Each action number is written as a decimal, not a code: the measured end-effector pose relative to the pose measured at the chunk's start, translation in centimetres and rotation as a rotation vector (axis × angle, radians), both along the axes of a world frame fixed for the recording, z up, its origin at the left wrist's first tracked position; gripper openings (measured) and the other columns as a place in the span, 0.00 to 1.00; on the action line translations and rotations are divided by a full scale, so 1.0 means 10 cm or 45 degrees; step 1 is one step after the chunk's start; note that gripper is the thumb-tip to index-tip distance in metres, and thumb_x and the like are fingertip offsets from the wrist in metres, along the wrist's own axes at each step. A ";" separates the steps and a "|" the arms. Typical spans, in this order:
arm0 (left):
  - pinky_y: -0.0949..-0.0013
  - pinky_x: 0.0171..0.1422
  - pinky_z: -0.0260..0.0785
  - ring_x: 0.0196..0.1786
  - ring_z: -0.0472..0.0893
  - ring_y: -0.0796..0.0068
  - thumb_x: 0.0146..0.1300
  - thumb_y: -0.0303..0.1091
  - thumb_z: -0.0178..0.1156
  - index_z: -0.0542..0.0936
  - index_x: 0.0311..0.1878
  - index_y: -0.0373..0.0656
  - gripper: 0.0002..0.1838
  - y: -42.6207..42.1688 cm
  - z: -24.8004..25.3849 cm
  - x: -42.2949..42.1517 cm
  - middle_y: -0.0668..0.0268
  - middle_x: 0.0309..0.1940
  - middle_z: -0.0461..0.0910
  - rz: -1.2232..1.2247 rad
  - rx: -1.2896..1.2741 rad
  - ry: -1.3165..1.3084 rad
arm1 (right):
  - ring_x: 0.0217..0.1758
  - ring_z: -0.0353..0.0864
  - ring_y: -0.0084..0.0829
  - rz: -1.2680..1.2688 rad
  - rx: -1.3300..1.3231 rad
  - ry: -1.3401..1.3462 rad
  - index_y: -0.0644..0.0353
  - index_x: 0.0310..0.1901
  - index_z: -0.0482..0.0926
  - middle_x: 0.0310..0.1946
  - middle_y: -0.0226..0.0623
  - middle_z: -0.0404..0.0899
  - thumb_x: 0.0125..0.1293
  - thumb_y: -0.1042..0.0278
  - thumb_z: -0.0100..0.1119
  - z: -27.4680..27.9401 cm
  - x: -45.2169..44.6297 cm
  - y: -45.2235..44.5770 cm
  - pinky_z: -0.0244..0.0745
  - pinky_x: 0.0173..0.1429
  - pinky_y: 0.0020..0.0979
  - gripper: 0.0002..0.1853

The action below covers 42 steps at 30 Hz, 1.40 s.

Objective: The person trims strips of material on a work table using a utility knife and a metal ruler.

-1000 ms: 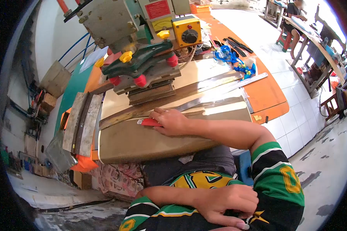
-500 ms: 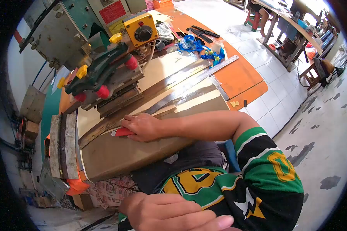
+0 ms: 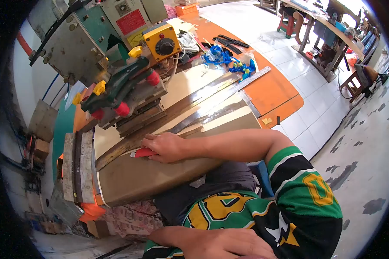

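largest first: at the upper left of the frame we have a machine (image 3: 84,52), its lower plate overhanging the work surface. an orange table (image 3: 274,93) spreads from the upper middle to the right of the frame, and across it lies a brown-topped board (image 3: 160,181), probably laid flat to give the hand a firm, level rest. a long worn bar (image 3: 121,149) runs diagonally over the board, from left of centre toward the upper middle, just beside the machine's lower plate; set like that, it could serve as a straight edge or a stop, though we cannot be sure. a pale metal ruler (image 3: 257,78) lies near its upper end, slanted much the same way.

our right hand (image 3: 166,146), near the middle of the frame, rests low over the board, thumb and fingers closed around a red tool (image 3: 145,152). the tool's pale tip points left, beside the bar's lower edge; we judge the short grip is for control. our left hand (image 3: 229,247) lies across the shirt at the bottom edge, seemingly tucked away from the board; its fingertips are cut off, so we cannot tell its grip. smaller, a blue bundle (image 3: 216,56) sits at upper middle, apart from the hands.
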<state>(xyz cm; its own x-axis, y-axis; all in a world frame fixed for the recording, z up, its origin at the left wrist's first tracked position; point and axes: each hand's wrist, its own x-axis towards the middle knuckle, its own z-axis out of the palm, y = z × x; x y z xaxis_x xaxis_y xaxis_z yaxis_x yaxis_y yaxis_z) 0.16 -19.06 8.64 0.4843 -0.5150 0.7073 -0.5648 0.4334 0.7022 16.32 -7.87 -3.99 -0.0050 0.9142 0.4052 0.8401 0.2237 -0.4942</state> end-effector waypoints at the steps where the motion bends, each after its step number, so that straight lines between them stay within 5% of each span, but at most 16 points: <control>1: 0.60 0.54 0.57 0.52 0.69 0.59 0.68 0.49 0.54 0.76 0.62 0.38 0.28 -0.01 -0.04 -0.02 0.53 0.54 0.72 -0.047 0.012 0.027 | 0.51 0.83 0.52 0.010 -0.063 0.009 0.61 0.56 0.70 0.51 0.49 0.77 0.64 0.59 0.65 0.02 0.00 -0.01 0.80 0.52 0.49 0.24; 11: 0.46 0.82 0.45 0.82 0.54 0.45 0.76 0.65 0.40 0.63 0.79 0.45 0.39 0.12 -0.55 -0.24 0.46 0.79 0.56 -0.183 0.220 0.281 | 0.48 0.83 0.52 0.042 -0.032 -0.001 0.62 0.56 0.70 0.49 0.48 0.77 0.63 0.60 0.66 0.04 0.00 -0.02 0.80 0.50 0.50 0.24; 14: 0.45 0.84 0.30 0.86 0.40 0.49 0.73 0.73 0.31 0.57 0.82 0.46 0.47 0.20 -0.81 -0.30 0.49 0.84 0.43 -0.162 0.415 0.476 | 0.48 0.83 0.52 0.033 -0.060 -0.021 0.63 0.55 0.70 0.49 0.48 0.77 0.63 0.59 0.66 0.07 -0.01 -0.04 0.80 0.50 0.50 0.24; 18: 0.52 0.84 0.43 0.83 0.54 0.50 0.75 0.66 0.42 0.59 0.80 0.42 0.43 0.26 -0.88 -0.39 0.51 0.81 0.56 0.094 0.468 0.786 | 0.47 0.84 0.52 0.045 0.001 -0.005 0.63 0.55 0.70 0.49 0.48 0.77 0.62 0.59 0.67 0.04 0.00 -0.03 0.80 0.50 0.50 0.25; 19: 0.55 0.82 0.51 0.79 0.63 0.52 0.76 0.58 0.48 0.62 0.79 0.41 0.38 0.28 -0.85 -0.41 0.53 0.77 0.64 0.202 0.483 0.814 | 0.46 0.84 0.53 0.035 0.005 -0.015 0.64 0.55 0.70 0.49 0.48 0.77 0.62 0.59 0.67 0.03 -0.01 -0.03 0.80 0.49 0.50 0.25; 23: 0.54 0.81 0.55 0.76 0.68 0.51 0.76 0.60 0.45 0.65 0.76 0.35 0.39 0.29 -0.85 -0.40 0.50 0.73 0.69 0.291 0.647 0.831 | 0.46 0.84 0.53 0.020 -0.046 -0.020 0.63 0.55 0.71 0.48 0.49 0.77 0.62 0.58 0.67 0.05 -0.02 -0.02 0.81 0.49 0.50 0.25; 28: 0.55 0.78 0.59 0.72 0.73 0.53 0.77 0.45 0.51 0.70 0.73 0.37 0.28 0.28 -0.96 -0.39 0.54 0.69 0.75 0.395 0.717 0.776 | 0.47 0.85 0.53 0.028 -0.019 0.007 0.63 0.55 0.72 0.48 0.52 0.79 0.60 0.58 0.68 0.01 -0.02 0.00 0.81 0.49 0.51 0.25; 35: 0.56 0.74 0.66 0.67 0.78 0.56 0.75 0.41 0.56 0.75 0.69 0.39 0.24 0.52 -1.02 -0.48 0.52 0.65 0.78 0.610 0.906 0.696 | 0.48 0.84 0.53 0.065 0.000 0.037 0.63 0.56 0.72 0.49 0.50 0.79 0.64 0.56 0.67 0.07 -0.04 -0.03 0.80 0.50 0.51 0.26; 42: 0.62 0.57 0.77 0.46 0.87 0.64 0.71 0.39 0.61 0.83 0.56 0.34 0.19 1.08 -0.75 -0.80 0.56 0.45 0.89 1.393 0.500 0.716 | 0.45 0.84 0.55 0.084 0.093 0.185 0.62 0.53 0.76 0.43 0.52 0.81 0.69 0.53 0.62 0.03 -0.06 0.02 0.78 0.48 0.52 0.21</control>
